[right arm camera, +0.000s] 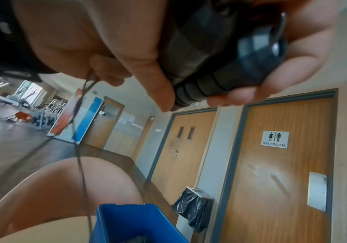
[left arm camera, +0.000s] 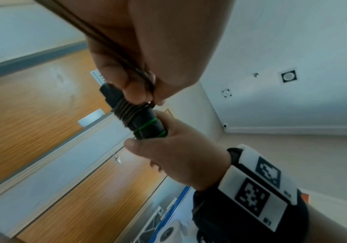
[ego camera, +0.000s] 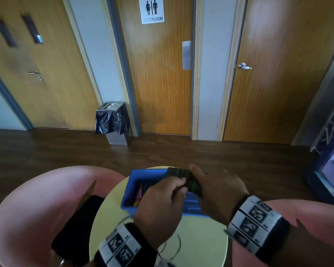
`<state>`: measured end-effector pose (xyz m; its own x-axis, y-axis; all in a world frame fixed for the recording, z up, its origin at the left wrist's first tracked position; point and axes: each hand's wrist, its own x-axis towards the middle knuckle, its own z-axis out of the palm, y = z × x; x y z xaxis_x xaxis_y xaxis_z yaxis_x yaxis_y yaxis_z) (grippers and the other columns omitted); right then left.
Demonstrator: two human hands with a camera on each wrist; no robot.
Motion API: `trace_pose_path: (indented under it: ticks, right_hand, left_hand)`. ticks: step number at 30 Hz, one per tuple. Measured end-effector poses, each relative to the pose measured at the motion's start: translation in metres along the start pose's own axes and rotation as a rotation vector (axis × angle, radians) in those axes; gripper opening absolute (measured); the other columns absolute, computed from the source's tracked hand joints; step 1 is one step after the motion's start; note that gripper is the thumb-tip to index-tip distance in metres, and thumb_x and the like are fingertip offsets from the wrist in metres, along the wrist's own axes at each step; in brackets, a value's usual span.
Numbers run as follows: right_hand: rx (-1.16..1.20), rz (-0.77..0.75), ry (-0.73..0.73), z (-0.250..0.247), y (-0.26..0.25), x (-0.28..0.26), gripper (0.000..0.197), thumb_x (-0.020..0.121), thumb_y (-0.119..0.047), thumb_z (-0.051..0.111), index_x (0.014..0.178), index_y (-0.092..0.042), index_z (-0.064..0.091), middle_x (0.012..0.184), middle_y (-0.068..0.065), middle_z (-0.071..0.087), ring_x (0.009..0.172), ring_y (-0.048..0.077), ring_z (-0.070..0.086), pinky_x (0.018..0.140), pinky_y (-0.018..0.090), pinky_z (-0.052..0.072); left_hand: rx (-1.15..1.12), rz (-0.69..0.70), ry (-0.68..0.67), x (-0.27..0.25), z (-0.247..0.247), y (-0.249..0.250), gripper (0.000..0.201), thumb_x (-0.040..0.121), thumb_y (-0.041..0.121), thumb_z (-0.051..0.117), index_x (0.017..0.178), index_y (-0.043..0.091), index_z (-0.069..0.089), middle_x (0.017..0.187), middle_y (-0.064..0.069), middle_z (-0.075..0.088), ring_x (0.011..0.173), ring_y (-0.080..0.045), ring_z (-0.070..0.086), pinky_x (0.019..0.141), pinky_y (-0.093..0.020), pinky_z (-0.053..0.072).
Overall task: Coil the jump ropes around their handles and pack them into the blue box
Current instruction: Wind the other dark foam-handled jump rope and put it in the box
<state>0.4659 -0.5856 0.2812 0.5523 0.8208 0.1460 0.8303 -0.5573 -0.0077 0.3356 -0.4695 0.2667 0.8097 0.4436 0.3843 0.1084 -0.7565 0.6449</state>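
Over the blue box my right hand grips a pair of black jump-rope handles with thin green bands. Several turns of dark cord wrap the handles. My left hand pinches that cord right beside the coil. In the right wrist view the handles lie in my right hand, and the loose cord hangs down past the blue box. Coloured items lie inside the box.
The box stands on a small round yellow table between pink chairs. A dark phone-like slab lies on the left chair. Loose cord loops over the table near me. A lined bin stands by wooden doors.
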Motion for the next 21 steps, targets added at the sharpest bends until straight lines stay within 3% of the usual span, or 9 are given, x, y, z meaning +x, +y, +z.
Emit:
trace_pose_path:
  ticks: [2, 4, 7, 9, 11, 15, 19, 21]
  right_hand:
    - [-0.01, 0.021, 0.05, -0.002, 0.0, 0.003, 0.072, 0.069, -0.039, 0.066, 0.136, -0.034, 0.04, 0.095, 0.005, 0.063, 0.079, 0.033, 0.062, 0.069, 0.041, 0.051]
    - [-0.018, 0.032, 0.143, 0.001, 0.002, 0.006, 0.076, 0.056, -0.039, 0.075, 0.127, -0.031, 0.051, 0.082, 0.004, 0.063, 0.066, 0.03, 0.061, 0.06, 0.039, 0.051]
    - [-0.068, 0.021, 0.209, -0.001, 0.002, 0.013, 0.087, 0.043, -0.037, 0.085, 0.125, -0.028, 0.056, 0.079, 0.006, 0.061, 0.064, 0.03, 0.06, 0.056, 0.039, 0.051]
    - [-0.107, 0.043, 0.206, -0.003, 0.001, 0.018, 0.095, 0.034, -0.034, 0.088, 0.124, -0.028, 0.058, 0.079, 0.006, 0.06, 0.064, 0.03, 0.06, 0.055, 0.039, 0.05]
    - [-0.122, 0.05, 0.199, -0.004, 0.001, 0.022, 0.095, 0.032, -0.032, 0.088, 0.123, -0.028, 0.06, 0.079, 0.007, 0.06, 0.064, 0.03, 0.06, 0.055, 0.04, 0.05]
    - [-0.112, 0.027, 0.235, -0.008, 0.0, 0.024, 0.077, 0.048, -0.033, 0.086, 0.121, -0.025, 0.062, 0.079, 0.009, 0.062, 0.066, 0.034, 0.061, 0.058, 0.042, 0.051]
    - [-0.135, 0.039, 0.243, -0.011, 0.001, 0.027, 0.091, 0.033, -0.039, 0.088, 0.121, -0.027, 0.063, 0.078, 0.007, 0.061, 0.063, 0.03, 0.06, 0.055, 0.038, 0.05]
    - [-0.137, 0.045, 0.248, -0.013, 0.003, 0.028, 0.094, 0.032, -0.037, 0.088, 0.122, -0.028, 0.061, 0.079, 0.005, 0.06, 0.063, 0.028, 0.059, 0.055, 0.038, 0.049]
  left_hand:
    - [-0.129, -0.11, 0.007, -0.002, 0.002, 0.0, 0.006, 0.093, 0.03, 0.062, 0.099, 0.032, 0.063, 0.09, 0.017, 0.07, 0.079, -0.001, 0.068, 0.074, -0.034, 0.056]
    - [-0.277, -0.242, -0.01, 0.0, 0.001, 0.002, 0.012, 0.09, 0.022, 0.067, 0.091, 0.03, 0.058, 0.081, 0.009, 0.069, 0.068, -0.01, 0.069, 0.069, -0.038, 0.057]
    - [-0.577, -0.437, -0.049, 0.008, -0.004, 0.01, 0.013, 0.089, 0.008, 0.069, 0.093, 0.013, 0.057, 0.073, -0.008, 0.066, 0.061, -0.024, 0.07, 0.062, -0.034, 0.057]
    - [-0.716, -0.475, -0.091, 0.011, -0.008, 0.014, 0.009, 0.091, 0.006, 0.065, 0.095, 0.004, 0.058, 0.066, -0.012, 0.062, 0.057, -0.027, 0.066, 0.061, -0.034, 0.056]
    - [-0.756, -0.469, -0.14, 0.014, -0.01, 0.017, 0.012, 0.096, 0.013, 0.059, 0.091, 0.002, 0.06, 0.06, -0.012, 0.06, 0.054, -0.026, 0.063, 0.061, -0.035, 0.055]
    - [-0.872, -0.487, -0.167, 0.02, -0.007, 0.019, 0.046, 0.104, 0.034, 0.038, 0.084, 0.001, 0.064, 0.052, -0.016, 0.053, 0.045, -0.03, 0.055, 0.052, -0.031, 0.046]
    - [-1.261, -0.642, -0.259, 0.026, 0.001, 0.024, 0.053, 0.096, 0.044, 0.041, 0.083, 0.003, 0.071, 0.057, -0.014, 0.054, 0.04, -0.023, 0.049, 0.046, -0.025, 0.039]
    - [-1.363, -0.653, -0.273, 0.024, 0.005, 0.024, 0.047, 0.095, 0.044, 0.044, 0.088, 0.007, 0.071, 0.052, -0.008, 0.044, 0.034, -0.014, 0.034, 0.042, -0.023, 0.025]
